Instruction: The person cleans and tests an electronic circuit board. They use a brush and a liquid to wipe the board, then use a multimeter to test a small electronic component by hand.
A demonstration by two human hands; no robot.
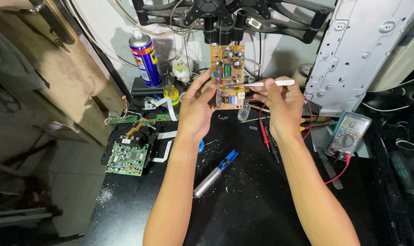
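Above the black worktop (261, 200), a tan rectangular circuit board (227, 68) studded with capacitors and a dark transformer is being held upright, its component side turned toward the camera. The board is being gripped along its left edge by the left hand (195, 109), whose fingers are closed around that edge with the thumb pressed against the front. A white plastic-handled brush-like tool (266, 83) (the exact kind cannot be told) is being pinched between the thumb and fingers of the right hand (282, 107), and its tip is being laid against the middle of the board.

On the worktop below the hands, a silver cylindrical desoldering pump with a blue end (214, 173) is lying at a slant, well apart from both wrists. A green printed circuit board (128, 157) is lying near the left edge of the worktop. A blue and yellow aerosol can (145, 57) is standing upright behind the left hand, near the wall. To the right, a grey digital multimeter with a round dial (348, 134) is resting flat, with red and black test probes (267, 134) lying between it and the right forearm. A pale grey perforated metal chassis panel (357, 50) is leaning behind the multimeter.
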